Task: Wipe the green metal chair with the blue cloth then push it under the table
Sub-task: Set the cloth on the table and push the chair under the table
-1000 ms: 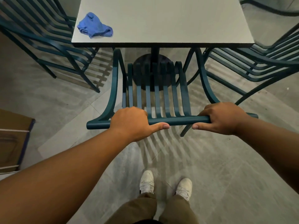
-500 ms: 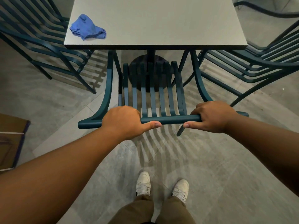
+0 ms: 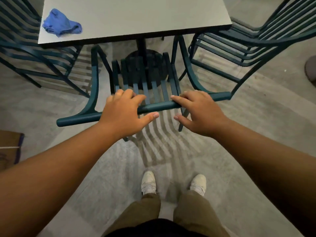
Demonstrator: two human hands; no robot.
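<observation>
Both hands sit on the top rail of the green chair [image 3: 159, 105], the left hand [image 3: 122, 115] and right hand [image 3: 199, 112] with fingers spread loose, not gripping. The chair's seat is tucked under the table [image 3: 136, 17]; the blue cloth [image 3: 62, 25] lies crumpled on its far-left corner

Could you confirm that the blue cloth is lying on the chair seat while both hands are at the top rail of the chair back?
Not quite: the cloth lies on the table, near its left corner, not on the seat, as the head view shows. The rest holds: the left hand and right hand are both at the chair back's top rail, fingers loosened.
</observation>
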